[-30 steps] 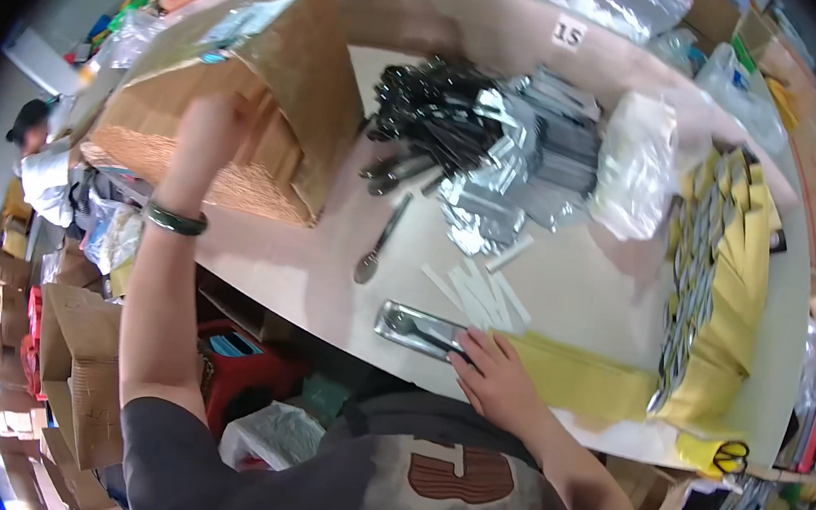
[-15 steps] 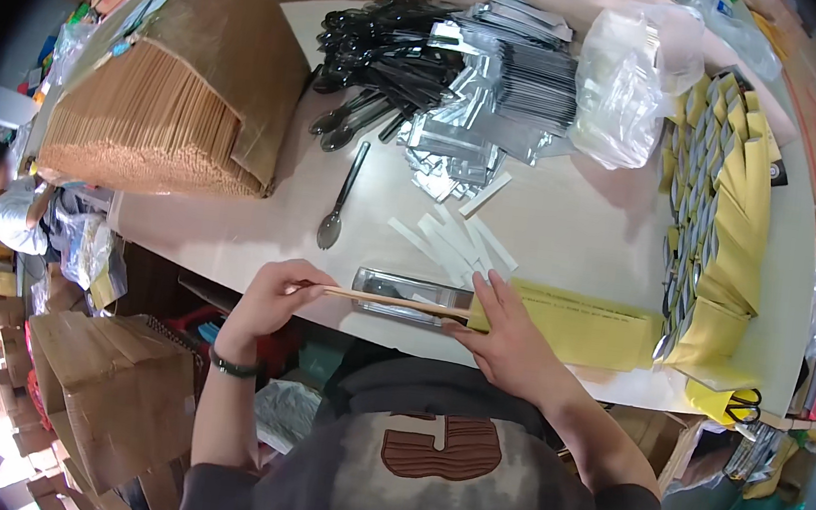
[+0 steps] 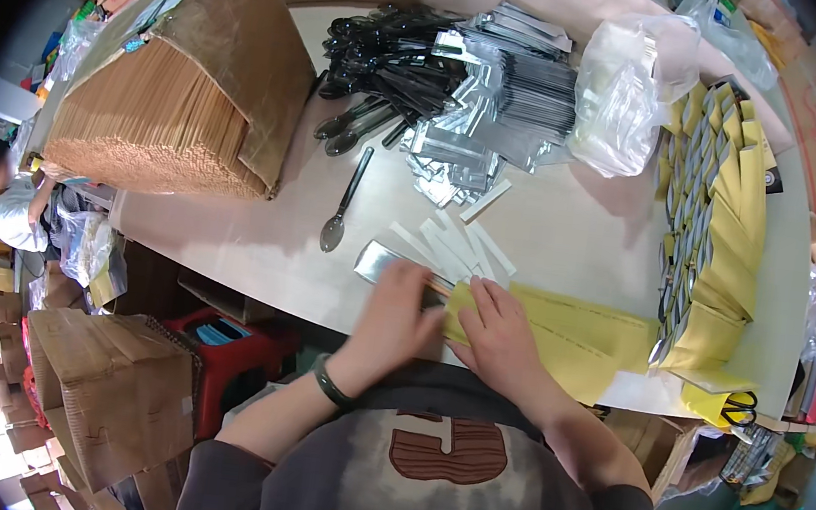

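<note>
My left hand point(image 3: 395, 316), a little blurred, is closed round a pair of wooden chopsticks point(image 3: 439, 287); only a short stretch shows beyond the fingers. The chopsticks run into the open end of a yellow paper sleeve point(image 3: 558, 348). My right hand point(image 3: 499, 336) pinches that sleeve near its mouth, thumb below and fingers on top. Partly under my left hand lies a shiny clear-and-silver packet point(image 3: 375, 259). Several white paper strips point(image 3: 451, 245) are spread just beyond my hands. To their left a single dark plastic spoon point(image 3: 333, 232) rests on the table.
A cardboard box point(image 3: 241, 45) packed with wooden chopsticks stands at left. Behind are heaped black spoons point(image 3: 380, 60), stacked silver packets point(image 3: 538, 89) and a clear plastic bag point(image 3: 616, 108). Filled yellow sleeves point(image 3: 728, 231) line the right, near scissors point(image 3: 741, 406). A red stool point(image 3: 235, 356) stands below.
My left hand has moved right, toward my right hand, and the chopsticks have slid deeper into the yellow sleeve. The sleeve's right part has tilted down toward me.
</note>
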